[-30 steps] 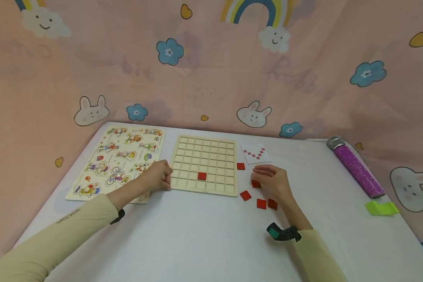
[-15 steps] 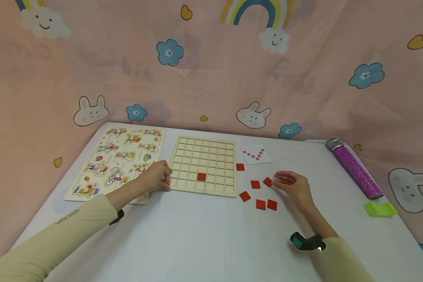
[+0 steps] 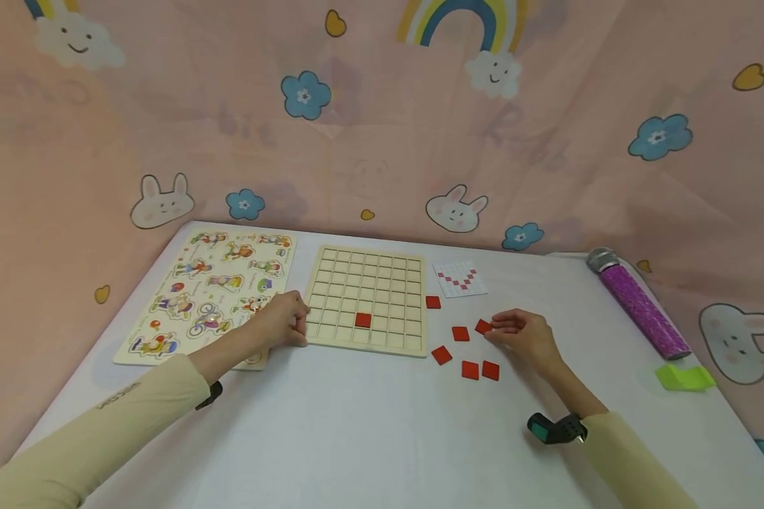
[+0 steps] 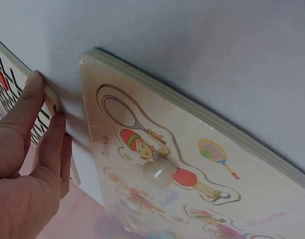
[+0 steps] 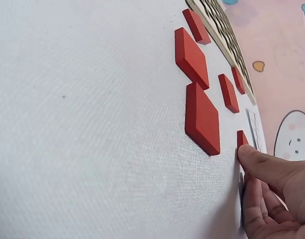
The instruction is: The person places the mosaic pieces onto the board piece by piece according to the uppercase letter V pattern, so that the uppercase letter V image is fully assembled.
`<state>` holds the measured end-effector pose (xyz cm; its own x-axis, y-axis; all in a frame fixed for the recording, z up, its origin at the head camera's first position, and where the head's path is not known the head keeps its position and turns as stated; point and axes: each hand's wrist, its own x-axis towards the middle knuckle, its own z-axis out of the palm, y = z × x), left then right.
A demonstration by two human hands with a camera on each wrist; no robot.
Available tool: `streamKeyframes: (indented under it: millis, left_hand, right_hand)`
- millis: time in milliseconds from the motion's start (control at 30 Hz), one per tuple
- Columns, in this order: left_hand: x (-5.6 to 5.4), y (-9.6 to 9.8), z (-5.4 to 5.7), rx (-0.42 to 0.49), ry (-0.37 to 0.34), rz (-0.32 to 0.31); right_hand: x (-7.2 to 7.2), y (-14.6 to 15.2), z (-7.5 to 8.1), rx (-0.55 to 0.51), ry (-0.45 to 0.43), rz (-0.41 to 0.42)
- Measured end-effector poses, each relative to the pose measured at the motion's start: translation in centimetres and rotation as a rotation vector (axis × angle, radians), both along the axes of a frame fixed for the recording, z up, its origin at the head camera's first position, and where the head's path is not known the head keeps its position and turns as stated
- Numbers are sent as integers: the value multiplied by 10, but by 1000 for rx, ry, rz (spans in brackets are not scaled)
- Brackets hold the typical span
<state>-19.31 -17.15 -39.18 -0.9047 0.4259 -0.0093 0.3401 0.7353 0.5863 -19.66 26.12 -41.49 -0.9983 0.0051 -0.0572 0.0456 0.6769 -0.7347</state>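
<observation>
My left hand (image 3: 283, 319) pinches the left edge of a wooden grid board (image 3: 397, 311) near its front corner. In the left wrist view its thumb and fingertips meet at the board's edge. One red square tile (image 3: 363, 321) sits in a cell of the board's lower part. Right of the board, my right hand (image 3: 527, 341) pinches a second red square tile (image 3: 482, 326) at its right side, thumb on it in the right wrist view. Several loose red tiles (image 3: 470, 370) lie flat on the cloth between that hand and the board.
A picture puzzle board (image 3: 226, 281) lies left of the grid board, close to my left wrist. A small pattern card (image 3: 477, 286) with red squares lies behind the loose tiles. At the right are a purple glitter microphone (image 3: 643, 304) and a green curved piece (image 3: 684, 378).
My right hand has moved right, uncovering one loose tile, and its fingers have come to pinch the tile farthest right. The left hand has stayed on the board's edge.
</observation>
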Motion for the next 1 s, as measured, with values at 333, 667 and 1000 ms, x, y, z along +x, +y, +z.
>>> streamKeyframes:
  millis: [333, 667, 1000]
  left_hand:
    - [1, 0, -1, -15, 6, 6]
    - [0, 1, -1, -35, 5, 14]
    - [1, 3, 0, -42, 5, 16]
  right_hand:
    - [-2, 8, 2, -52, 15, 53]
    - [2, 4, 10, -70, 39, 21]
    - [2, -4, 14, -143, -1, 74]
